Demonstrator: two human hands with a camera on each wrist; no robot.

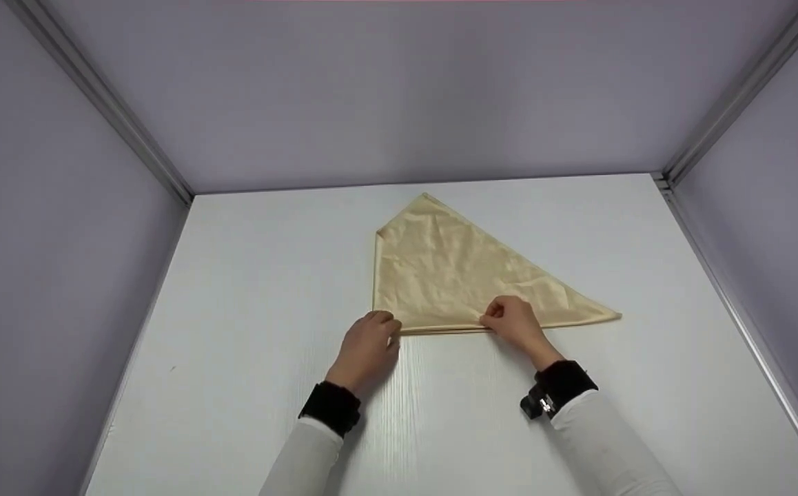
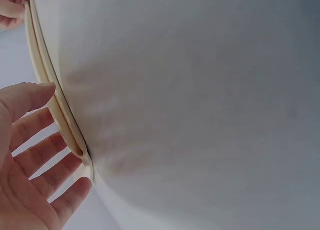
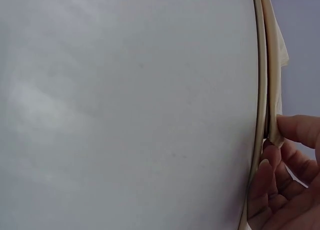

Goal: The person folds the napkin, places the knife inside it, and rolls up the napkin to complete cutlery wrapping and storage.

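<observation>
From the head view I see a folded beige cloth [image 1: 461,275] lying mid-worktop [image 1: 247,289], my left hand [image 1: 366,350] at its near-left corner, my right hand [image 1: 517,324] pinching its near edge. My left wrist view shows straight, spread fingers [image 2: 37,155] beside the cloth's edge [image 2: 60,109]. My right wrist view shows thumb and fingers [image 3: 295,130] nipping the cloth's edge [image 3: 274,89].

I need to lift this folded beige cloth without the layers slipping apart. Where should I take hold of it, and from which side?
Probably best at the folded near edge of the beige cloth, coming from the person's side. There the layers lie stacked and aligned along a straight edge that both hands can reach: the right hand already pinches it mid-edge, and the left hand rests at its left corner. The far point and the long right tip are thinner and would likely droop.
</observation>
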